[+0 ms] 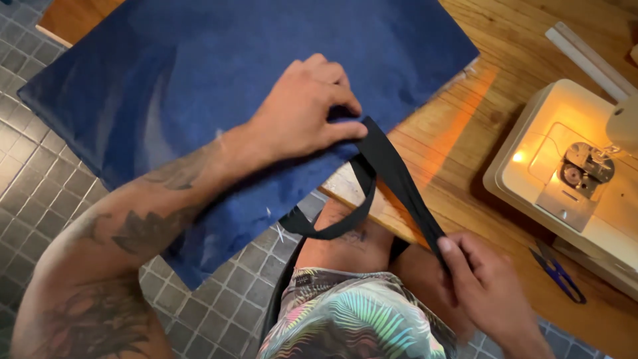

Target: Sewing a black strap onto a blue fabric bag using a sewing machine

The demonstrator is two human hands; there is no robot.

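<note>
A large piece of dark blue fabric (pixel 199 73) lies over the wooden table's left end and hangs off its edge. My left hand (pixel 302 110) presses on the fabric and pinches one end of a black strap (pixel 392 173) against it. The strap runs down to the right, where my right hand (pixel 485 286) grips its other part between thumb and fingers. A loop of the same strap hangs below, over my knee.
A white sewing machine (pixel 565 166) with its lamp on stands at the right on the wooden table (pixel 465 133). Small blue-handled snips (pixel 558 272) lie near the table's front edge. A white ruler (pixel 585 60) lies at the back right. Grey tiled floor (pixel 40 179) lies below.
</note>
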